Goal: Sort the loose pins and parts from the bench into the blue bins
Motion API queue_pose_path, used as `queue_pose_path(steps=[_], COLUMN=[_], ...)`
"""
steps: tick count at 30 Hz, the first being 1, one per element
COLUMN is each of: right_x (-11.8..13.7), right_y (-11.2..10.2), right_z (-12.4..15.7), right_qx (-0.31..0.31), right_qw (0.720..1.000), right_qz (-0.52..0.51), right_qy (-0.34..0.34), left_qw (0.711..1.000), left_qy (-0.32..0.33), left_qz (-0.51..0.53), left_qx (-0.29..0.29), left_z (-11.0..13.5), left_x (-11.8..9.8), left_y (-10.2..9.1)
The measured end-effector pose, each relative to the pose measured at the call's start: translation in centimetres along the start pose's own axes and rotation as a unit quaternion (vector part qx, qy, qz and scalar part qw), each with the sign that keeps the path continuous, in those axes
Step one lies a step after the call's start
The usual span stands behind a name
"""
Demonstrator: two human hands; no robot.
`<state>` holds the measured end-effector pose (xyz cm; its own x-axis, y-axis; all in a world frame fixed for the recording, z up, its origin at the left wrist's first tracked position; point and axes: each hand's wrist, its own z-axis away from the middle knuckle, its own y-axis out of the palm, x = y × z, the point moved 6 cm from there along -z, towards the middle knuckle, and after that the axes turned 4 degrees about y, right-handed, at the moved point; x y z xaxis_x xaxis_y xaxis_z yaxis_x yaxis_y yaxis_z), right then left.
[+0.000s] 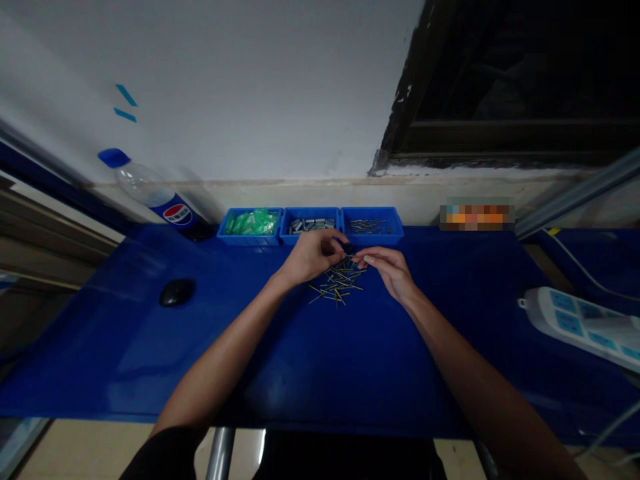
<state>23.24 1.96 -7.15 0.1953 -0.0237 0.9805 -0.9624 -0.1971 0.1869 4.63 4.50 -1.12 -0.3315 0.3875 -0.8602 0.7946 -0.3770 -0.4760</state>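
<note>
Above a loose pile of thin brass-coloured and silvery metal pins [337,288], my two hands meet at their fingertips. My left hand [316,255] is closed, thumb and fingers bent together at one end of a small silvery metal pin [349,257]. From the other side my right hand [389,267] pinches the same pin between thumb and index finger. Its exact shape is too small to make out, and fingers cover its ends. The pile lies on the blue table [340,367], just below and between the hands.
Behind the hands stand three blue bins: one with green plastic bags [253,222], one with short metal cylinders [314,225], one with long thin pins [369,227]. Leftward are a Pepsi bottle [175,212] and a black mouse [176,293]. A power strip [575,320] lies right.
</note>
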Motion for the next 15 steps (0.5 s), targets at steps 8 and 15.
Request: queue_pose_path(steps=[8, 15], right_x=[0.7, 0.4], right_y=[-0.2, -0.4], right_z=[0.0, -0.1], right_qx=[-0.025, -0.033], right_qw=[0.999, 0.999], right_qz=[-0.027, -0.026], right_qy=[-0.022, -0.025], left_qw=[0.943, 0.935], left_qy=[-0.031, -0.089], left_qz=[-0.282, -0.276], left_qx=[0.173, 0.205], left_z=[1.4, 1.6], left_x=[1.4, 1.8], left_y=[-1.2, 0.1])
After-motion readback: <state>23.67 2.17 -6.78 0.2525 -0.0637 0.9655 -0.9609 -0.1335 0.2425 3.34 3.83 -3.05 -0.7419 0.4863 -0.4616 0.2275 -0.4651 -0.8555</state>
